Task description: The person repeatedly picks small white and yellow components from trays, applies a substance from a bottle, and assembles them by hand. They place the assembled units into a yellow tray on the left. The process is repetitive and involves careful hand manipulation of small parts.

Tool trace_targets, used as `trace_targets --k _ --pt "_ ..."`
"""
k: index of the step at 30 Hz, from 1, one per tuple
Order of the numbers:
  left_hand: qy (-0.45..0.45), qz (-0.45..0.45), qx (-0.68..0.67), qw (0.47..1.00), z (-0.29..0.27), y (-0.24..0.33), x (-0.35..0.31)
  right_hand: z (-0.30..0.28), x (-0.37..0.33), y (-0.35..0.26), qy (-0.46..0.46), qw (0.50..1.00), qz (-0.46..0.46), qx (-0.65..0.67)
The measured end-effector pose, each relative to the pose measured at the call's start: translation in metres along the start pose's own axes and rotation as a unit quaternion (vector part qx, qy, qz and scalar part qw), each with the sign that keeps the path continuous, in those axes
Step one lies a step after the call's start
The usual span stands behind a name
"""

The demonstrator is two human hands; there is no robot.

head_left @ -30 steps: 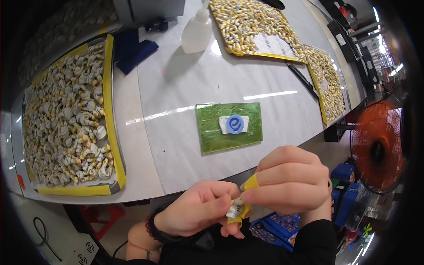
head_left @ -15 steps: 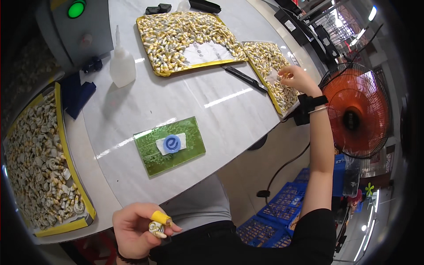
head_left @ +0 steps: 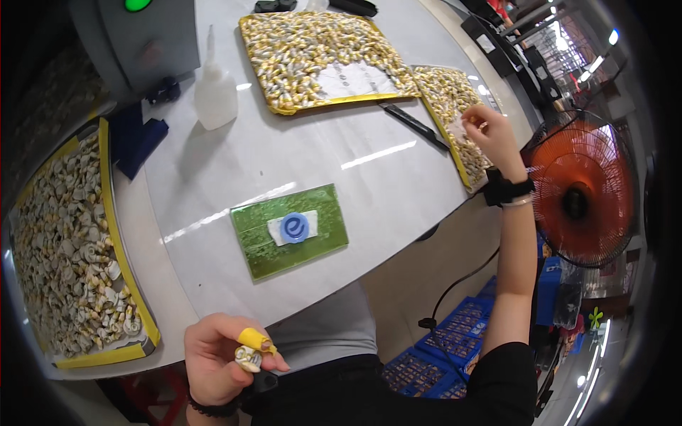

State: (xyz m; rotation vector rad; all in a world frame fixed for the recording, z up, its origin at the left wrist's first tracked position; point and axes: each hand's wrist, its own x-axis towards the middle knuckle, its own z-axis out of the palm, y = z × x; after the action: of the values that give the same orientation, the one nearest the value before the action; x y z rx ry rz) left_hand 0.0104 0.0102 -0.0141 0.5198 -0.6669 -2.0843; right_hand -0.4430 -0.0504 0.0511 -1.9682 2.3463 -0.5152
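1. Since a second ago, the right hand (head_left: pixel 491 138) has left the left hand (head_left: pixel 217 358) and now hangs over the narrow tray (head_left: pixel 460 172) at the far right; against half a second ago it shows little change, while the whole view has shifted slightly.
2. One small piece (head_left: pixel 248 359), rounded, whitish and banded with dark and yellowish marks, is in the left hand, in front of the body and just off the near table edge.
3. Left fingers are closed on that piece, thumb against forefinger; a yellow wrap (head_left: pixel 253 339) covers the forefinger's tip.
4. Right fingers are curled, thumb near forefinger, above the narrow tray's white-and-yellow pieces; whether they grip one, I cannot tell.
5. On the table (head_left: pixel 369 192), nearest the left hand, lies a glossy green slab (head_left: pixel 259 259), bearing a white patch (head_left: pixel 275 231) with a blue disc (head_left: pixel 295 227) on top.
6. Beyond it, a black slim tool (head_left: pixel 415 126) lies near the narrow tray, beside a wide tray (head_left: pixel 348 104) of similar pieces, its pale base showing at the front.
7. Farther left stand a translucent bottle (head_left: pixel 215 99) and a grey machine (head_left: pixel 135 42); dark blue cloth (head_left: pixel 143 148) lies near the yellow-edged left tray (head_left: pixel 106 156), crowded with larger pieces.
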Motion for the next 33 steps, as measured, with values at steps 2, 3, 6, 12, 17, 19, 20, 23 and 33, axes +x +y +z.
trace_targets --k 2,3,6,12,17,19,20,23,33 --pt "-0.006 -0.011 -0.029 0.999 -0.001 -0.001 -0.002 -0.001 -0.007 -0.026 0.003 0.988 -0.041 0.152" --pt "-0.016 -0.011 -0.032 0.999 -0.003 -0.001 -0.002 0.005 -0.011 -0.052 0.0 0.971 -0.06 0.229" --pt "-0.024 -0.026 -0.052 0.998 -0.006 0.001 0.0 0.009 -0.033 -0.129 -0.073 0.957 -0.186 0.211" --pt "-0.017 -0.001 -0.049 0.999 -0.007 -0.002 -0.002 0.049 -0.046 -0.199 -0.081 0.895 -0.431 0.085" --pt "-0.045 0.036 -0.065 0.996 -0.006 -0.006 0.004 0.057 -0.04 -0.206 -0.101 0.881 -0.461 0.043" --pt "-0.052 0.049 -0.062 0.996 -0.006 -0.008 0.005 0.061 -0.041 -0.206 -0.112 0.882 -0.455 0.055" --pt "-0.048 0.05 -0.047 0.996 -0.006 -0.008 0.005 0.064 -0.043 -0.206 -0.108 0.883 -0.452 0.066" --pt "-0.024 0.038 -0.024 0.999 -0.001 -0.007 0.004 0.066 -0.046 -0.209 -0.094 0.897 -0.424 0.088" --pt "-0.031 0.281 0.384 0.879 0.0 -0.003 -0.002 0.044 -0.084 -0.22 -0.139 0.853 -0.241 0.441"
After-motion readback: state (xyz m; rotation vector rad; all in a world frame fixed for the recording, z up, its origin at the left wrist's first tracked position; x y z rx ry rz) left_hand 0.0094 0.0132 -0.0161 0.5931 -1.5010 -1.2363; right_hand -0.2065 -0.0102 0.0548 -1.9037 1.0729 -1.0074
